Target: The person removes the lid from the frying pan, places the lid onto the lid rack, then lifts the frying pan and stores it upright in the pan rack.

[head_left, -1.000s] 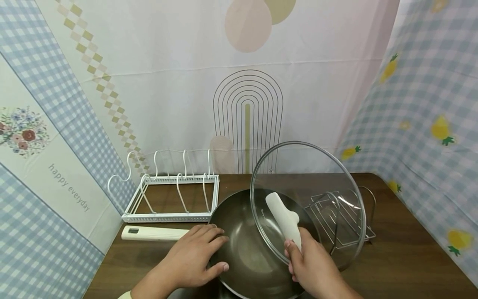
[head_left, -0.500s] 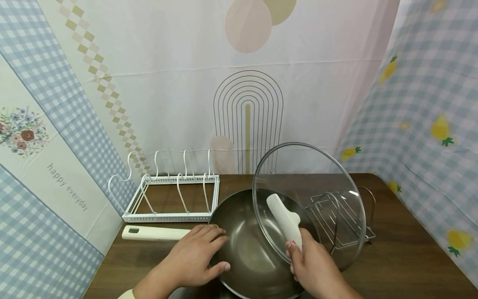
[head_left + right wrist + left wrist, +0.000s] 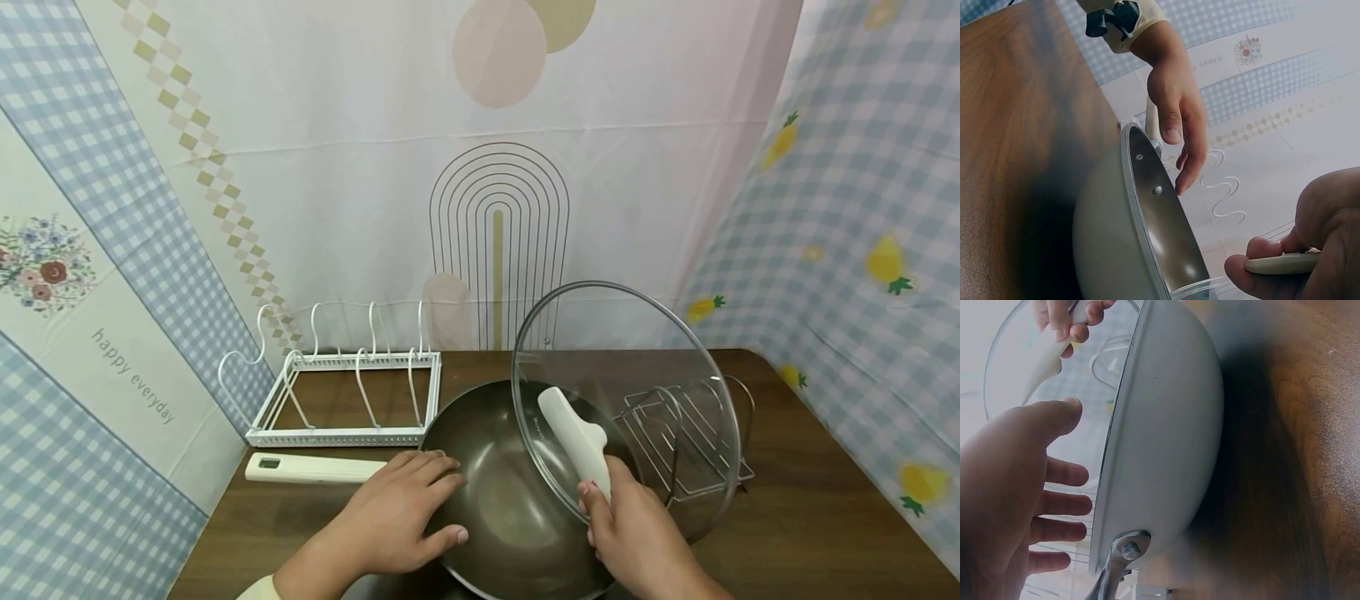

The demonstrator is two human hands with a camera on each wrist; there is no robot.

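A deep frying pan (image 3: 510,525), dark inside with a pale outer wall (image 3: 1166,425), sits upright on the wooden table. Its cream handle (image 3: 315,468) points left. My right hand (image 3: 641,529) grips the white handle (image 3: 573,433) of a round glass lid (image 3: 630,333), holding the lid tilted steeply over the pan's right side. In the right wrist view the lid's edge shows close to the pan's rim (image 3: 1141,206). My left hand (image 3: 401,510) hovers palm down over the pan's left rim, fingers extended and holding nothing; the left wrist view shows its fingers (image 3: 1063,503) spread beside the rim.
A white rack (image 3: 341,436) with curved dividers stands at the back left. Behind the lid, a metal wire rack (image 3: 742,400) shows through the glass. Patterned cloth hangs behind the table (image 3: 810,517) and along both sides.
The lid in my right hand has shifted slightly to the right. My left hand has drifted a little right over the rim, while the pan has stayed put.
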